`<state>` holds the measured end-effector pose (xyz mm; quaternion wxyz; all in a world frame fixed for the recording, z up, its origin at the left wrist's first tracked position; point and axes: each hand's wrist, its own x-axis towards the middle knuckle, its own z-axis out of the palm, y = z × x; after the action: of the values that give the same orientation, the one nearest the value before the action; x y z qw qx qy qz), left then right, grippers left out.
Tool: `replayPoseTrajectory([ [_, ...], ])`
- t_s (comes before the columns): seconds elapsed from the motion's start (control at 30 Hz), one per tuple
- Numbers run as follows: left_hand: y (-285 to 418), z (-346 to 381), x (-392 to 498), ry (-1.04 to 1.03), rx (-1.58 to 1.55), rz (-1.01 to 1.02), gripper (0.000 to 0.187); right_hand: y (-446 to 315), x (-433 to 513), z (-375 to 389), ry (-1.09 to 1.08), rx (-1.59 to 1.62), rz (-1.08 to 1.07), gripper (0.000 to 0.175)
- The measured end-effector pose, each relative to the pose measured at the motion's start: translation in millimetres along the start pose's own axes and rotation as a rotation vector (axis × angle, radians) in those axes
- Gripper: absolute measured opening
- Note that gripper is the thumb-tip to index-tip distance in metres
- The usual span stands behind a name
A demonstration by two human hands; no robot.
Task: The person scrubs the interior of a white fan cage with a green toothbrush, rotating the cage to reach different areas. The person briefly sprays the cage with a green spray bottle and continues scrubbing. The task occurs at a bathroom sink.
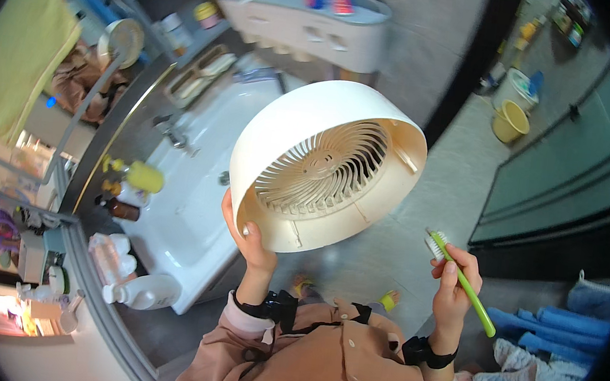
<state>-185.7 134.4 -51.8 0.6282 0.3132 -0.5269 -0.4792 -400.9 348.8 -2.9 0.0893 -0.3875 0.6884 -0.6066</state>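
Note:
My left hand (252,240) grips the lower left rim of a round white plastic fan housing (284,117), thumb on the inside edge. The housing is held up tilted, its hollow side towards me, showing a grille (321,164) of curved slats with yellowish discolouring, and small posts along the inner wall. To its right, my right hand (456,274) holds a green-handled brush (468,297) with white bristles. The bristle head points up and left, apart from the housing. Behind and left of the housing lies a white washbasin (191,223) with a metal faucet (172,132).
Pump bottles (144,176) and a white jug (146,292) stand along the basin's left side. A wall shelf (309,31) holds tubes above. Blue towels (556,327) hang at the right, near a glass door (556,159). A yellow bucket (511,122) stands farther back.

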Motion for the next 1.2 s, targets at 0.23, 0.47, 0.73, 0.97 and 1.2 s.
replayPoseTrajectory([
  [0.23, -24.4, 200.2, -96.1, -0.249, -0.289, -0.133, 0.061, 43.9, -17.5, -197.3, 0.279, -0.031, 0.13, 0.021],
  [0.47, -37.6, 358.8, -133.1, -0.333, -0.367, -0.282, 0.05, 93.3, 11.4, -289.3, 0.4, 0.14, 0.194, 0.021],
  [0.73, -88.9, 476.3, -108.1, -0.414, -0.397, -0.314, 0.05, 163.6, 128.8, -300.8, 0.173, -0.001, -0.104, 0.024],
  [0.97, -151.7, 613.0, -47.1, -0.449, -0.444, -0.236, 0.058, 234.1, 277.0, -262.8, 0.14, -0.235, -0.206, 0.017],
  [1.2, -212.4, 739.7, -19.0, -0.516, -0.34, -0.187, 0.071, 324.4, 387.5, -338.7, 0.062, -0.463, -0.258, 0.026],
])
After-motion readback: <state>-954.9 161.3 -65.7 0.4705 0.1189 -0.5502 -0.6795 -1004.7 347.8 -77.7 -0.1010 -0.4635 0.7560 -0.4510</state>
